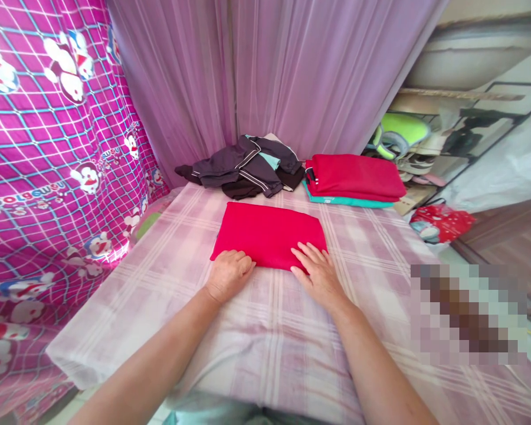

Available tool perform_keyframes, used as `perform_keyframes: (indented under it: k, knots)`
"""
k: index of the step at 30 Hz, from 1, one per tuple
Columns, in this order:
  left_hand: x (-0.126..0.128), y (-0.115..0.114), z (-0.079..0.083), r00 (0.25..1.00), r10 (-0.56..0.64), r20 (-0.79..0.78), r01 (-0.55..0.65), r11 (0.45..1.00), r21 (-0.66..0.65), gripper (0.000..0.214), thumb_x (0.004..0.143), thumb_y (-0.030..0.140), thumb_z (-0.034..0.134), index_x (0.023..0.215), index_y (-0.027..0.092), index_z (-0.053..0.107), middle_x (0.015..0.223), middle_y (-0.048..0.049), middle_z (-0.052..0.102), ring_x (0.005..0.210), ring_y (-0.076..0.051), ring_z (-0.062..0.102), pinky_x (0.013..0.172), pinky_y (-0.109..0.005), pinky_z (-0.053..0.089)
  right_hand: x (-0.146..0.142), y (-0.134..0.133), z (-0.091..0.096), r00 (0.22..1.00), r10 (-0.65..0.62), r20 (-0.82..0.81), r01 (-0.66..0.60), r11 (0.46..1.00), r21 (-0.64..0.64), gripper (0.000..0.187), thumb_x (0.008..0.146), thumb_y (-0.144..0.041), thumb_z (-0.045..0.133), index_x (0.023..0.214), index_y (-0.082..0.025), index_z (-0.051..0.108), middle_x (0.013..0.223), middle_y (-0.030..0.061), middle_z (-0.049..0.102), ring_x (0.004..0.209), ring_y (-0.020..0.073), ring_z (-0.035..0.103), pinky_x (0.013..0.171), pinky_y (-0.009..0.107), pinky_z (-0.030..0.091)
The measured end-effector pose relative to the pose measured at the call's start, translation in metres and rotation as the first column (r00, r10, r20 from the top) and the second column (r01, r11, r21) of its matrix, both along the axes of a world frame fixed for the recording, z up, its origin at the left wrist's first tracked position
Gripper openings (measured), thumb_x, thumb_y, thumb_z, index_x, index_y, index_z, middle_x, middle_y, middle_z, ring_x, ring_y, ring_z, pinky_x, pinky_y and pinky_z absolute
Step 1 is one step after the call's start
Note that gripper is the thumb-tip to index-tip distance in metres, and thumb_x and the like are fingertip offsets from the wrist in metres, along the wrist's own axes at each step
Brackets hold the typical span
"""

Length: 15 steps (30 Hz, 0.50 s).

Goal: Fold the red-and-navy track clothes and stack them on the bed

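Observation:
A folded red garment (265,233) lies flat in front of me as a neat rectangle. At its near left corner, my left hand (231,273) is closed, its fingers curled over the edge of the cloth; the fingertips are hidden. My right hand (317,273) rests palm down near the other front corner, its fingers spread on the fabric. Behind the garment lies a loose heap of dark clothes (259,165) with white piping. To the right of the heap sits a folded stack with a red piece (356,176) on top and a teal piece (349,201) beneath.
The plaid cloth (150,307) covers the table under everything. A purple curtain (283,77) hangs behind, and a pink patterned curtain (92,195) hangs along the left. Shelves with a lime-green item (407,133) stand at right, near a red bag (445,223). A blurred patch hides the right side.

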<state>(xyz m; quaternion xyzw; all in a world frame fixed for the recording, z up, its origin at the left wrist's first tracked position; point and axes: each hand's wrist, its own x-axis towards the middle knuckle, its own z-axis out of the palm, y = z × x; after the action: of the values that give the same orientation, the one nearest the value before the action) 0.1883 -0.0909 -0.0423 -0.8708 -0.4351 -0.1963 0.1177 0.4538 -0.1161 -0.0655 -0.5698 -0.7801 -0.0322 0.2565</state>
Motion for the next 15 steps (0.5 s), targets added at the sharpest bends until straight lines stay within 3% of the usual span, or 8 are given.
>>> perform_keyframes:
  k: [4,7,10,15]
  knots:
    - [-0.003,-0.001,-0.004,0.999,0.010,0.036,-0.010,1.000,0.003,0.038,0.095,0.029,0.049,0.060,0.020,0.060,0.057,-0.0019,0.058,0.053,-0.014,0.047,0.057,-0.030,0.029,0.002,0.004,0.001,0.982,0.028,-0.186,0.001,0.988,0.157,0.033,0.095,-0.035,0.049,0.119,-0.021,0.067,0.125,0.0120,0.069,0.118,0.0260,0.062,0.101,0.047,0.047]
    - [-0.005,-0.002,-0.005,0.998,0.017,0.056,-0.018,1.000,0.012,0.039,0.094,0.027,0.049,0.058,0.020,0.059,0.054,-0.0009,0.056,0.050,-0.013,0.045,0.055,-0.029,0.028,0.003,0.005,0.007,0.940,-0.066,-0.335,0.152,0.959,0.237,0.019,0.091,-0.033,0.054,0.097,-0.021,0.066,0.094,0.0074,0.074,0.086,0.0201,0.068,0.080,0.035,0.053]
    - [-0.007,-0.001,-0.005,0.996,0.017,0.087,-0.021,0.999,0.046,0.040,0.094,0.027,0.048,0.055,0.020,0.056,0.051,-0.0002,0.054,0.048,-0.013,0.043,0.055,-0.030,0.026,0.004,0.004,0.013,0.903,-0.186,-0.386,0.290,0.928,0.232,0.017,0.086,-0.035,0.055,0.073,-0.024,0.055,0.067,-0.0007,0.062,0.060,0.0153,0.057,0.062,0.028,0.045]
    - [-0.010,0.001,-0.002,0.990,0.038,0.132,-0.049,0.995,0.083,0.040,0.094,0.024,0.048,0.055,0.020,0.055,0.050,0.0001,0.051,0.049,-0.013,0.042,0.055,-0.030,0.025,0.009,0.001,0.016,0.897,-0.271,-0.348,0.350,0.918,0.187,0.034,0.084,-0.039,0.053,0.057,-0.024,0.037,0.051,-0.0056,0.043,0.047,0.0116,0.040,0.053,0.025,0.031]
